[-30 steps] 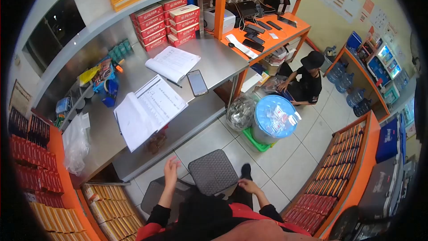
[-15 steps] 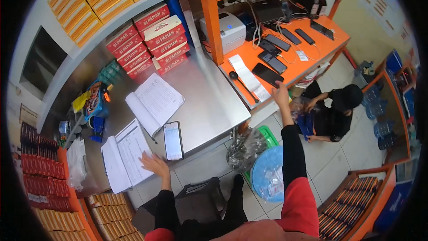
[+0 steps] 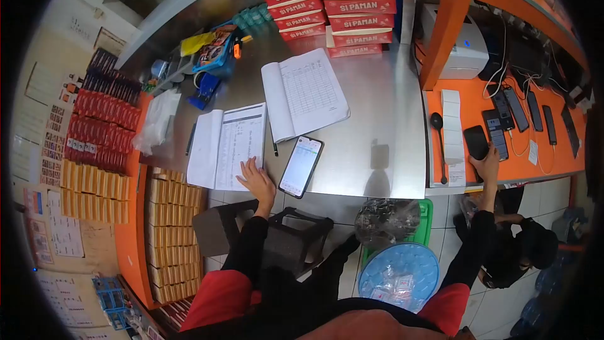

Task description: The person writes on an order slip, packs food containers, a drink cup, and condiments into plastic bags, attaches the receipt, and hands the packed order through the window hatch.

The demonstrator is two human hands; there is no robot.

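My left hand (image 3: 257,181) rests on the lower right page of an open ledger book (image 3: 242,132), its fingers spread. Beside it on the steel table lies a large smartphone (image 3: 302,167) with a lit screen, and a pen (image 3: 275,148) is by the ledger. A second open book (image 3: 308,91) lies above the phone. On the orange table, my right hand (image 3: 487,167) grips the near end of a dark smartphone (image 3: 476,142). That phone lies next to a long strip of white labels (image 3: 451,126) and a black spoon (image 3: 438,132).
Several charging phones (image 3: 533,110) with cables and a white printer (image 3: 462,50) occupy the orange table. Red boxes (image 3: 358,7) are stacked at the back. A blue round lid (image 3: 402,264) and a plastic bag (image 3: 387,220) sit below. A co-worker (image 3: 528,252) crouches at right.
My view has turned right-to-left, so the tables appear shifted right. My left hand stays on the ledger; my right hand stays at the dark smartphone, its fingers now closer around the near end.
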